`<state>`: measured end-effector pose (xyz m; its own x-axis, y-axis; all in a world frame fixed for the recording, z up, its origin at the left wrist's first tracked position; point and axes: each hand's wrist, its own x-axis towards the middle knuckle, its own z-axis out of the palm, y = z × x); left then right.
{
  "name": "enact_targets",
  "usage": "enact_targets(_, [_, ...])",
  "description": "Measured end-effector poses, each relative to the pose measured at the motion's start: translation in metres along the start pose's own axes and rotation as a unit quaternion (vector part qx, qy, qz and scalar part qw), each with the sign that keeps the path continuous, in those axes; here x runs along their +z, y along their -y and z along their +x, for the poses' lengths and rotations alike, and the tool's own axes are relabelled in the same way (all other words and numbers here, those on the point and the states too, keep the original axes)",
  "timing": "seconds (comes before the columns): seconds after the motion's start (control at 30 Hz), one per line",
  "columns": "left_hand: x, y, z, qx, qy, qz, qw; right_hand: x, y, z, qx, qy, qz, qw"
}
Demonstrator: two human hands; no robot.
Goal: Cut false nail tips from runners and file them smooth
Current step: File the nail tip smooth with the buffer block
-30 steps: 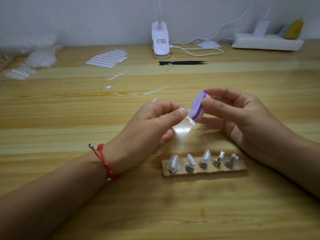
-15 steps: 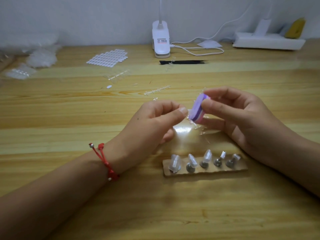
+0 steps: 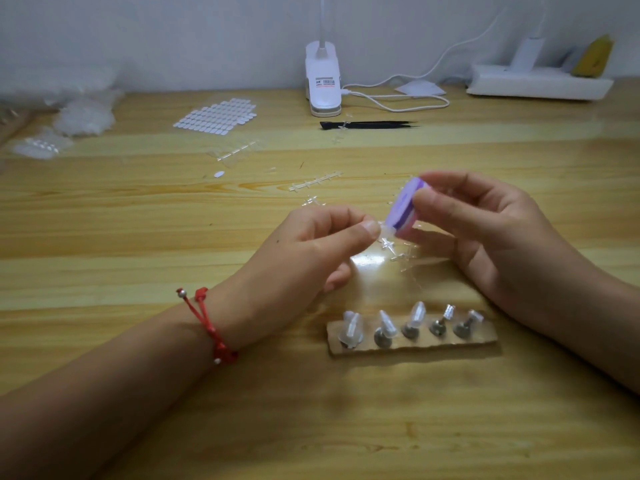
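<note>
- Centre of frame: left hand [image 3: 304, 251] pinches a clear nail tip [image 3: 385, 231] between thumb and forefinger; the tip is tiny and see-through, so its edge condition cannot be read
- Right hand [image 3: 485, 230], right of centre, grips a purple file block [image 3: 401, 209] between thumb and fingers; the block's lower end touches the tip
- Change over the last second: very little; both hands keep their place above the table [image 3: 138, 220], and the block sits a touch more upright than before; I read this as short filing strokes, not a new step
- Meaning for the task: this tip is already cut free and the smoothing is under way; no sign yet that it is finished
- Lower centre: wooden strip [image 3: 485, 336] with five pegs; the three left pegs carry clear tips [image 3: 351, 327]; the two right ones are hard to tell, so more tips probably remain
- Above the hands: bare runners [image 3: 317, 181] lie scattered; a black tool [image 3: 367, 125] rests further up, near the white clip lamp [image 3: 323, 81]
- Upper left: a sheet of small white ovals [image 3: 216, 116]
</note>
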<state>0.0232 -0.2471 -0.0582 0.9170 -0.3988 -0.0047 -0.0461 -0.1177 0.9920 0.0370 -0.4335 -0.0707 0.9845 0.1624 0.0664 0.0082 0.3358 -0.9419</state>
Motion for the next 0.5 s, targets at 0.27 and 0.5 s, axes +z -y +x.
enact_targets(0.27, [-0.0028,0.0008,0.001,0.008,0.013,0.001,1.0,0.0005,0.0018,-0.0056,0.015,0.082,-0.13,0.988])
enact_targets(0.5, [-0.0015,0.002,0.0001,0.013,0.012,0.015,1.0,-0.0022,-0.0007,-0.0036,-0.006,0.078,-0.142,0.987])
